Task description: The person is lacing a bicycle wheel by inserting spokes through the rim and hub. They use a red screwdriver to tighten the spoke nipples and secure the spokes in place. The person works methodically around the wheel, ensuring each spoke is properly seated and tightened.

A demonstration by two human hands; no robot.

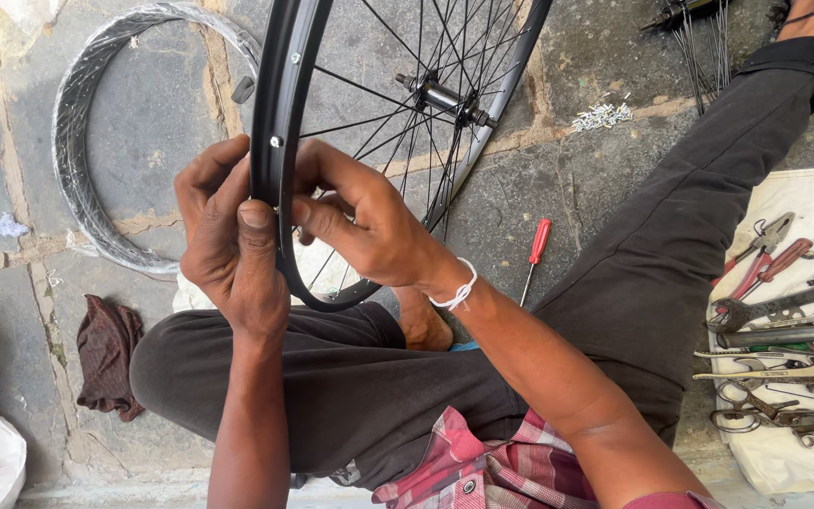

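Note:
A black bicycle wheel rim [280,85] with thin spokes and a metal hub [445,99] stands upright over my lap. My left hand [228,236] grips the rim's outer edge, thumb pressed against it. My right hand [360,221] reaches in from the spoke side, and its fingers pinch at the inner face of the rim near a spoke hole. What those fingertips hold is hidden. A white band circles my right wrist.
A second rim wrapped in clear plastic [77,141] lies on the stone floor at left. A red-handled screwdriver [537,247] lies by my leg. Pliers, wrenches and scissors lie on a white cloth [793,462] at right. A brown rag [105,353], a heap of small metal nipples [602,115] and loose spokes [704,42] lie about.

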